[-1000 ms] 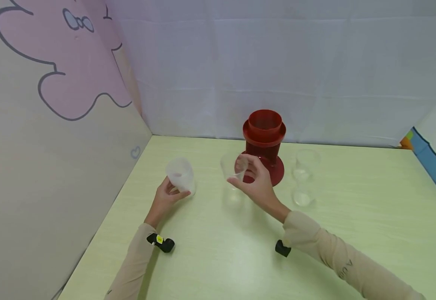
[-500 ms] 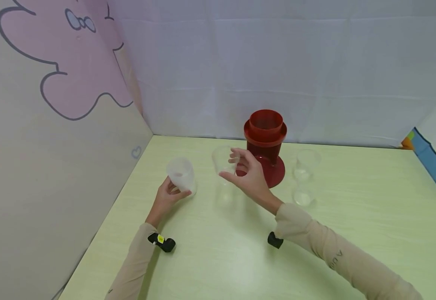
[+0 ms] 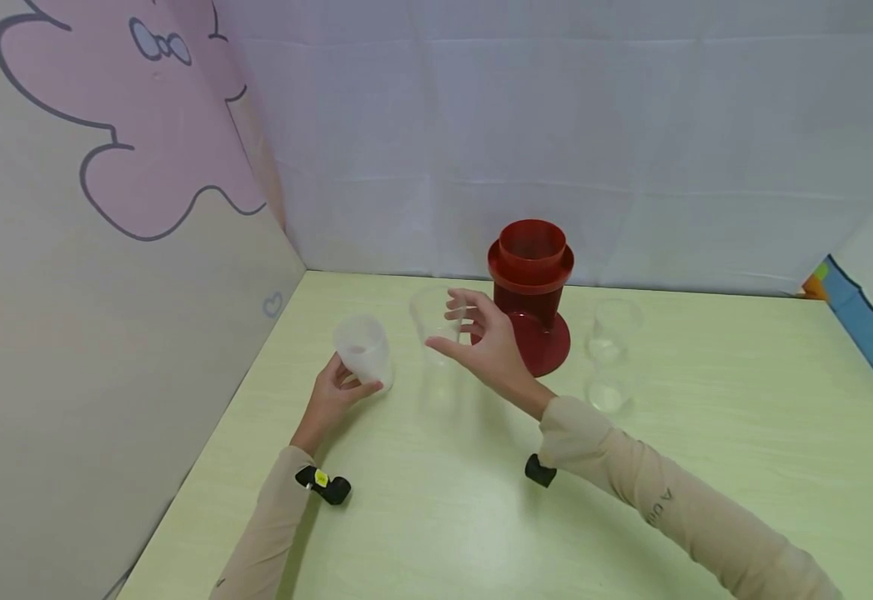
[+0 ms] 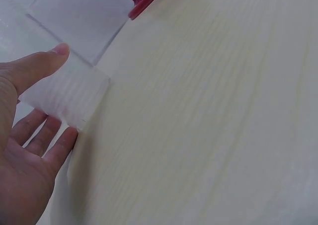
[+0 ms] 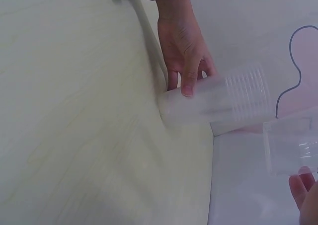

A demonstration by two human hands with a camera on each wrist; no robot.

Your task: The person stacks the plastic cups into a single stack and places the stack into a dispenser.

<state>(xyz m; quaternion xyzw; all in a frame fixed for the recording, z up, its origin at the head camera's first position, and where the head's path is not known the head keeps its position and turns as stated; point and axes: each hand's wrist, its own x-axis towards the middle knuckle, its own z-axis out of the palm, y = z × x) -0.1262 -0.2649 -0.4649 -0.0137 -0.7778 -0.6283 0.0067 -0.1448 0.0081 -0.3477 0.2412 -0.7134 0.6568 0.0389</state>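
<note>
On the left of the head view, my left hand (image 3: 331,402) grips a stack of clear plastic cups (image 3: 362,340) low down, thumb on one side and fingers on the other. In the right wrist view the nested rims of the stack (image 5: 248,93) show as several ridges. My right hand (image 3: 490,343) holds a single clear plastic cup (image 3: 430,310) by its side, raised above the table and just right of the stack, apart from it. The right wrist view shows this cup (image 5: 288,145) at its right edge, with only the fingertips and part of the hand visible.
Behind my right hand stands a red cylindrical holder (image 3: 529,279) on a round base. To its right are clear plastic cups (image 3: 607,392), faint against the pale table (image 3: 736,433). White cloth walls (image 3: 556,125) close off the back and left.
My right hand has moved left and a little farther away with the cup, ending nearer the stack. My left hand and the stack have stayed in place.
</note>
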